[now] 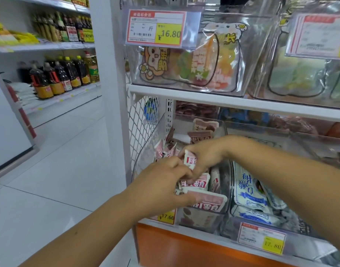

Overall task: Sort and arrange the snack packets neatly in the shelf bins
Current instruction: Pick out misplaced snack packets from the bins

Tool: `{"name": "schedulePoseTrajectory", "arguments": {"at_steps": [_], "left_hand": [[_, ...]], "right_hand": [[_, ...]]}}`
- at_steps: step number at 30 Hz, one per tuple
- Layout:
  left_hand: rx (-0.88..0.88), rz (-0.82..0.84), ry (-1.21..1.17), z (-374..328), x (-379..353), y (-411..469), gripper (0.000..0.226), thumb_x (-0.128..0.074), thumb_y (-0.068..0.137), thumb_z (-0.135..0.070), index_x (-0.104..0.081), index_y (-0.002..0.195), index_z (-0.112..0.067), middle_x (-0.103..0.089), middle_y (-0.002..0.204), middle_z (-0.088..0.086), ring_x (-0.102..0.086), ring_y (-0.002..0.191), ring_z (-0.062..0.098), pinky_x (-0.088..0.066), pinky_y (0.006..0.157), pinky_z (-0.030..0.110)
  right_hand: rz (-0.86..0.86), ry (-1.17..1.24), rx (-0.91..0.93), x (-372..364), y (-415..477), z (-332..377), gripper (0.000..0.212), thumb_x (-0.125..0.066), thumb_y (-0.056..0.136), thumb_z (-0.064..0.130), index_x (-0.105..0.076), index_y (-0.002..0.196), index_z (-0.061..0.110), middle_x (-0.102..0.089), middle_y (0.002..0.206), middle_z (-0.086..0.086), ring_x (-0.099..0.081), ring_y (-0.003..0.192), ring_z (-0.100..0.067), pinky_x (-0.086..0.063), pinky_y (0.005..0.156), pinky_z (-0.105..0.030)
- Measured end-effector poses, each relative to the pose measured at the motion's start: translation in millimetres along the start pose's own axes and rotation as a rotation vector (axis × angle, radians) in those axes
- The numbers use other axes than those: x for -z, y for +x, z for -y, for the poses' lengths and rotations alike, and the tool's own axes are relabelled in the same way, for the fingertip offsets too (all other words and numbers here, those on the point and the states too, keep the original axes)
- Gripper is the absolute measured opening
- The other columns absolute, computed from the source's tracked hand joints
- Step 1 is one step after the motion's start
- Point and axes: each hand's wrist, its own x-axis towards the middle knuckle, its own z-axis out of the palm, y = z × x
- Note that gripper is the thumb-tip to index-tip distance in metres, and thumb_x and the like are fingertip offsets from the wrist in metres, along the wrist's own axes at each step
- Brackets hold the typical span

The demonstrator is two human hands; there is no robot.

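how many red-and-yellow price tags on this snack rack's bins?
4. Red-bordered, yellow-priced tags: 16.80 tag on the upper left clear bin; cropped tag on the upper right bin; 17.60 tag, partly covered, lower left; 17.80 tag lower right. Others may be out of frame.

Both bare forearms reach forward and the hands meet. The right hand point(202, 155), wrist bent, pinches a snack packet point(190, 160). The left hand point(163, 182) curls its fingers just beside it, knuckles up.

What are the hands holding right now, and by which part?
The right hand pinches a pink-and-white snack packet by its right side; the left hand touches its lower edge, grip unclear.
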Motion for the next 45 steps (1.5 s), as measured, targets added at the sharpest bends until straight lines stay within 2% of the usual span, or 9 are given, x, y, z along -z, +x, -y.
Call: {"name": "schedulePoseTrajectory", "arguments": {"at_steps": [3,9,14,21,27,31,35,38,45], "left_hand": [[0.025,-0.006,-0.018,5.0,-5.3,1.5,0.054,-0.048,0.078,-0.077,-0.059,0.116,-0.040,-0.044,0.109,-0.020,-0.041,0.095,0.000,-0.038,0.076,0.020],[0.007,0.043,-0.042,10.2,-8.0,-2.5,0.038,-0.048,0.089,-0.063,-0.068,0.108,-0.036,-0.056,0.111,-0.021,-0.049,0.093,-0.001,-0.031,0.072,0.016],[0.023,0.064,-0.053,10.1,-7.7,-1.6,0.033,-0.048,0.092,-0.058,-0.065,0.113,-0.039,-0.058,0.107,-0.017,-0.052,0.091,0.002,-0.027,0.065,0.014],[0.065,0.016,-0.100,8.8,-7.5,3.0,0.031,-0.059,0.086,-0.056,-0.066,0.111,-0.039,-0.058,0.106,-0.019,-0.054,0.091,0.001,-0.045,0.077,0.025],[0.097,-0.080,-0.151,5.5,-1.4,11.4,0.040,-0.073,0.071,-0.055,-0.053,0.102,-0.039,-0.043,0.108,-0.019,-0.049,0.095,0.003,-0.048,0.081,0.029],[0.037,-0.245,-0.065,-1.4,11.7,31.6,0.040,-0.066,0.074,-0.061,-0.050,0.106,-0.042,-0.042,0.112,-0.020,-0.038,0.106,0.003,-0.038,0.086,0.027],[-0.007,-0.013,0.000,-20.6,-1.3,64.8,0.058,-0.058,0.084,-0.059,-0.042,0.137,-0.043,-0.039,0.145,-0.015,-0.032,0.132,0.011,-0.019,0.105,0.033],[0.063,0.183,-0.032,-28.2,-7.5,76.6,0.067,-0.056,0.084,-0.066,-0.029,0.143,-0.051,-0.034,0.151,-0.017,-0.035,0.136,0.015,-0.024,0.110,0.040],[0.010,0.269,0.202,25.6,1.4,42.9,0.047,-0.057,0.090,-0.052,-0.050,0.136,-0.040,-0.035,0.149,-0.024,-0.018,0.143,0.003,0.018,0.116,0.041]], "right_hand": [[-0.031,0.002,0.067,-16.8,14.8,5.3,0.052,-0.080,0.071,0.022,-0.053,0.116,0.022,-0.063,0.094,0.003,-0.059,0.081,-0.015,-0.047,0.066,-0.026],[-0.128,0.202,0.104,-11.8,5.8,-4.4,0.056,-0.081,0.074,0.009,-0.056,0.119,0.033,-0.062,0.083,0.000,-0.056,0.065,-0.013,-0.048,0.057,-0.028],[-0.417,0.238,0.131,10.0,-16.6,-14.4,0.059,-0.077,0.075,0.005,-0.054,0.117,0.041,-0.060,0.104,0.006,-0.062,0.086,-0.018,-0.054,0.075,-0.036],[-0.621,0.358,0.124,9.1,-24.4,-17.3,0.063,-0.075,0.079,0.013,-0.048,0.124,0.048,-0.048,0.103,0.021,-0.056,0.082,-0.008,-0.048,0.060,-0.017],[-0.443,0.085,0.182,-11.2,-44.5,-28.6,0.072,-0.067,0.086,0.043,-0.027,0.145,0.048,-0.032,0.152,0.017,-0.034,0.136,-0.004,-0.033,0.112,-0.029],[-0.557,0.085,0.130,-26.8,-82.7,-49.0,0.049,-0.052,0.094,0.045,-0.037,0.140,0.048,-0.040,0.142,0.023,-0.037,0.129,0.002,-0.030,0.101,-0.017],[-0.644,0.075,0.091,-51.5,-93.1,-58.1,0.037,-0.039,0.097,0.046,-0.049,0.132,0.045,-0.034,0.144,0.025,-0.030,0.136,0.000,-0.021,0.108,-0.018],[-0.551,-0.100,0.023,-49.9,-98.5,-58.3,0.044,-0.028,0.089,0.067,-0.046,0.127,0.056,-0.017,0.154,0.028,-0.026,0.140,0.000,-0.015,0.119,-0.035],[-0.484,-0.091,0.024,-47.3,-105.3,-61.8,0.063,-0.013,0.070,0.086,-0.040,0.122,0.061,0.000,0.152,0.038,-0.040,0.132,0.000,-0.028,0.114,-0.039]]}}
